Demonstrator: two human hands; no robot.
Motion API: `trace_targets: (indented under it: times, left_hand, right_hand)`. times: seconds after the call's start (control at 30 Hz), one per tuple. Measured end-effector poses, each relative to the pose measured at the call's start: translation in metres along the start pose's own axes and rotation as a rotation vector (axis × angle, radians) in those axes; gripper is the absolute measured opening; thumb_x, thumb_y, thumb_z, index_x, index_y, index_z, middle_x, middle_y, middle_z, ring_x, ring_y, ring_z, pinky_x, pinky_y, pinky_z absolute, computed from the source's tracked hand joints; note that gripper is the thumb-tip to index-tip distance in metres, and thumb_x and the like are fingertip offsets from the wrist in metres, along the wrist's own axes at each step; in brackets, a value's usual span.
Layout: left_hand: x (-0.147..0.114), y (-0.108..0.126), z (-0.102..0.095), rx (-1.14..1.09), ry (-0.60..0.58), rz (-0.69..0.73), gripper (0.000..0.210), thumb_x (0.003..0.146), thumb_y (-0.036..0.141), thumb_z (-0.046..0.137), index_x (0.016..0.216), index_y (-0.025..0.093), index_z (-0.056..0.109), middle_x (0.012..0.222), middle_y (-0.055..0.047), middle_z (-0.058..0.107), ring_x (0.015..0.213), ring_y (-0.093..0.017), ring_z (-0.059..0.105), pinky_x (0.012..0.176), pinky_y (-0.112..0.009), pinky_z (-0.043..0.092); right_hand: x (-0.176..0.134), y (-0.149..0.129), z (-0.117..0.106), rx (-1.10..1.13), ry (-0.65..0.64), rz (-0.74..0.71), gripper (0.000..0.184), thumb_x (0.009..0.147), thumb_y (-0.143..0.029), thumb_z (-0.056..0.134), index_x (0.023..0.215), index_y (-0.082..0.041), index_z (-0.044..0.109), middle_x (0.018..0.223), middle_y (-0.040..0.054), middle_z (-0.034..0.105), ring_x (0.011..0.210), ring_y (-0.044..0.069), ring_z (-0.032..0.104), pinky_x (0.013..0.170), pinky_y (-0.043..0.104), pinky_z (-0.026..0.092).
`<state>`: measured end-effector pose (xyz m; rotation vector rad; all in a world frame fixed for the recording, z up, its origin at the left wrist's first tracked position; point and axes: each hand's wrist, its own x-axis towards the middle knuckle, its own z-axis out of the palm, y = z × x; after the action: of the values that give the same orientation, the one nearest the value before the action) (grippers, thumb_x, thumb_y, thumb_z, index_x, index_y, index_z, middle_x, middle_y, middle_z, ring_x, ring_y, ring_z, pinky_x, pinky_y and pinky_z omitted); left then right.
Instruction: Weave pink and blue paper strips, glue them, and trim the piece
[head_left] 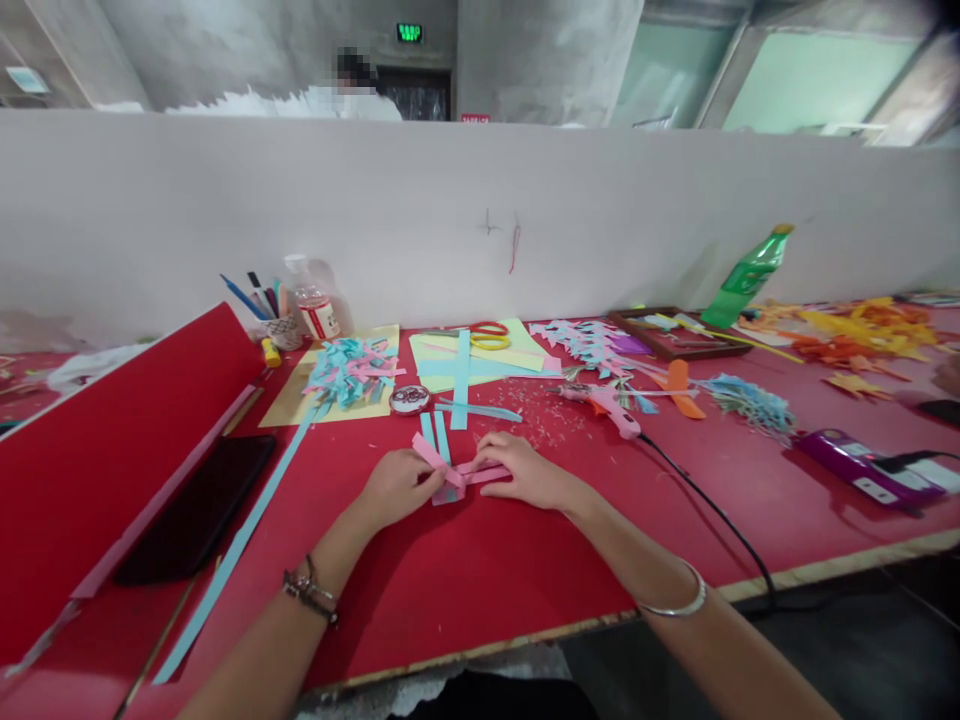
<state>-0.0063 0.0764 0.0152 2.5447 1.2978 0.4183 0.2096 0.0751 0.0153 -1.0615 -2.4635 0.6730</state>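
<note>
Pink and light-blue paper strips (pixel 452 483) cross each other in a small folded weave at the middle of the red table. My left hand (pixel 399 487) pinches the weave's left side, where one pink strip sticks up to the upper left. From the right, my right hand (pixel 525 470) has its fingers closed on the pink strip ends. Two blue ends (pixel 435 435) point away from me. Just beyond lie a loose blue strip (pixel 460 385) and a small round tin (pixel 409 400). The fingertips partly cover the folds.
A pink glue gun (pixel 611 408) with a black cord lies right. Yellow-red scissors (pixel 487 336) rest on paper sheets behind. A pile of paper pieces (pixel 352 370), a dark phone (pixel 199 510) and a red board (pixel 127 450) are left. A green bottle (pixel 750 275) and purple power strip (pixel 870 470) are right.
</note>
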Motion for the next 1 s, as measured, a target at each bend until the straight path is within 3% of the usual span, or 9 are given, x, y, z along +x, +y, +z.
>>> trace_targets:
  times: [0.2,0.37,0.77,1.0]
  left_hand:
    - [0.0005,0.0029,-0.0016,0.018,0.006,0.01,0.042,0.084,0.031,0.033,0.066,0.016,0.069,0.051,-0.003,0.057,0.047,-0.009,0.043,0.047,-0.021,0.023]
    - [0.0003,0.0018,-0.0004,0.032,-0.009,0.011,0.042,0.085,0.032,0.033,0.07,0.017,0.069,0.052,-0.003,0.057,0.048,-0.01,0.043,0.047,-0.021,0.022]
    - [-0.0005,0.0004,0.0004,0.05,-0.002,0.019,0.041,0.085,0.03,0.034,0.067,0.017,0.068,0.053,-0.002,0.058,0.05,-0.01,0.045,0.048,-0.022,0.022]
    - [0.0,0.0024,-0.0008,0.056,-0.011,0.014,0.041,0.084,0.03,0.034,0.067,0.017,0.068,0.053,-0.002,0.058,0.049,-0.01,0.045,0.047,-0.022,0.022]
  right_hand:
    - [-0.0033,0.0004,-0.0045,-0.042,0.035,0.066,0.012,0.072,-0.021,0.059,0.083,-0.017,0.059,0.09,0.0043,0.052,0.084,0.015,0.049,0.075,0.027,0.038]
    - [-0.0052,-0.0028,-0.0065,-0.012,0.027,0.071,0.019,0.07,-0.012,0.057,0.088,-0.018,0.055,0.09,0.0039,0.055,0.081,0.015,0.051,0.071,0.024,0.038]
    - [-0.0037,-0.0062,-0.0088,-0.119,0.022,0.106,0.009,0.079,-0.024,0.053,0.081,-0.02,0.061,0.085,0.0014,0.058,0.082,0.015,0.052,0.078,0.032,0.026]
    - [-0.0039,-0.0052,-0.0057,-0.103,0.036,0.153,0.009,0.077,-0.025,0.055,0.072,-0.017,0.058,0.085,0.0009,0.054,0.082,0.014,0.049,0.08,0.034,0.025]
